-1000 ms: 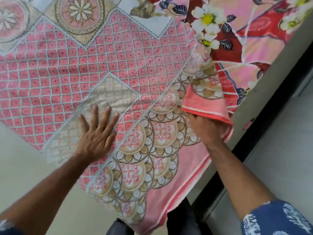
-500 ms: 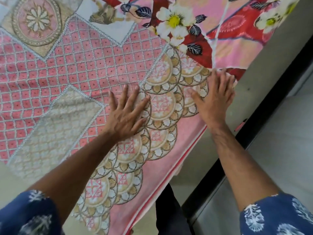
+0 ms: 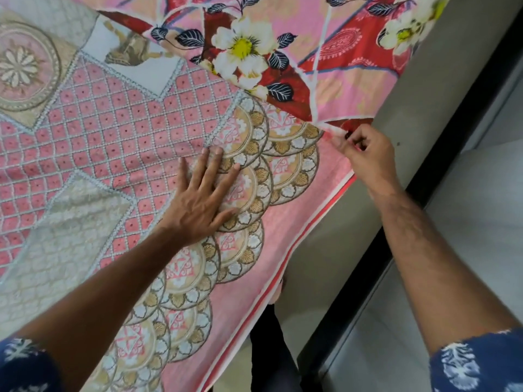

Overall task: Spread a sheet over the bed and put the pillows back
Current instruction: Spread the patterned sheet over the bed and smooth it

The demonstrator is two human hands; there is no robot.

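- The sheet (image 3: 135,142), pink with lattice squares and scalloped medallions, is spread flat over the bed and fills the left and middle of the view.
- A second, floral fabric (image 3: 283,52) with white blossoms is seen beyond it, and is overlapped by the sheet's far edge along a diagonal line.
- The left hand (image 3: 202,199) is laid flat on the medallion band, fingers straight and spread; nothing is gripped by it.
- The right hand (image 3: 368,157) is curled at the sheet's corner, where a small fold of the edge is pinched between thumb and fingers.
- The sheet's striped hem (image 3: 285,267) runs diagonally from that corner down to the bottom of the frame and overhangs the grey bed side (image 3: 396,131).
- A dark strip (image 3: 365,281) is seen along the base of the bed, with pale floor (image 3: 467,210) open on the right.
- Blue patterned sleeves (image 3: 478,363) are visible at both lower corners.
- No pillows can be made out.
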